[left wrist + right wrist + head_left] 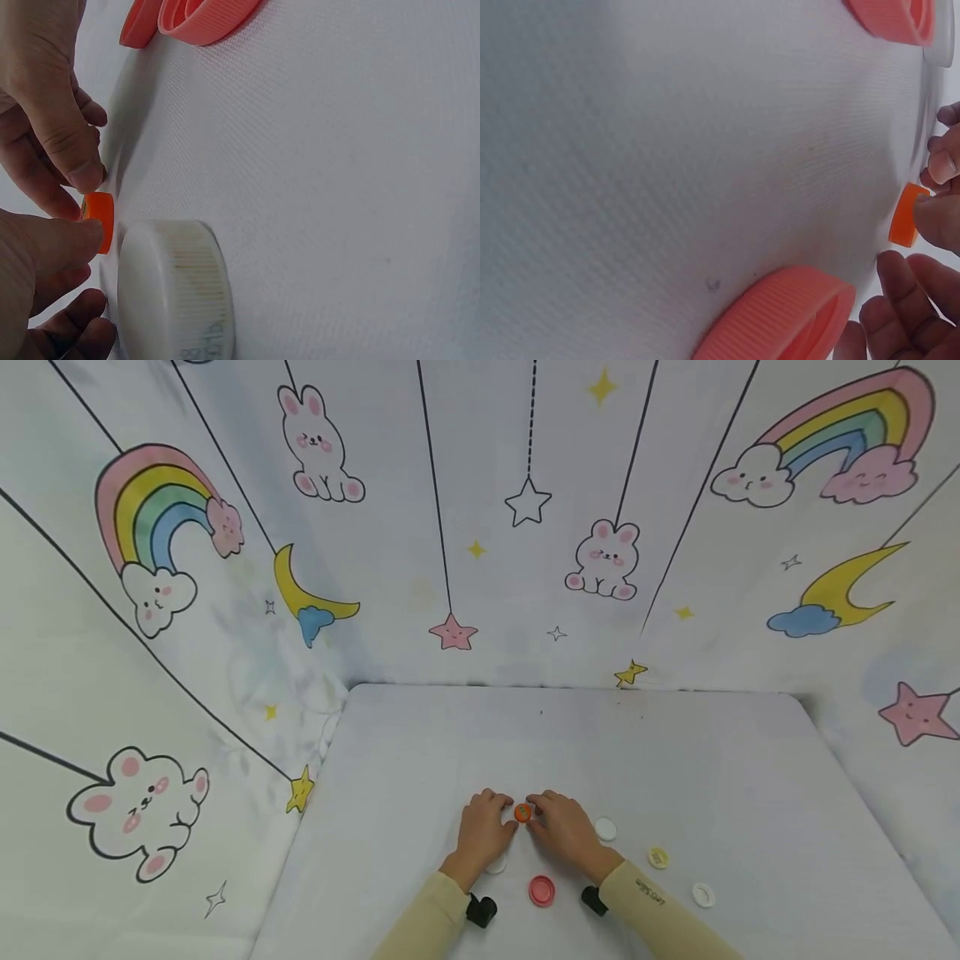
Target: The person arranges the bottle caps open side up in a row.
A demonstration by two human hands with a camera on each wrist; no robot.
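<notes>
Between the fingers of both hands is a small orange bottle cap [522, 812] with a marking on its top, low over the white table. My left hand [483, 832] curves round its left side, and in the left wrist view the left thumb [75, 238] overlaps the cap's edge. From the other side my right hand [567, 833] grips it with thumb and fingertips. A white ribbed cap [176, 289] lies close by the left hand. Pink-red ribbed caps [784, 319] lie open side up near the wrists; one red cap [542, 891] shows between the forearms.
To the right of the right hand lie a white cap [605, 828], a yellow cap [657, 858] and a white ring-like cap [703, 894]. Black wrist cameras [480, 910] sit under both sleeves. A patterned cloth [495, 568] hangs behind the table's [570, 727] far edge.
</notes>
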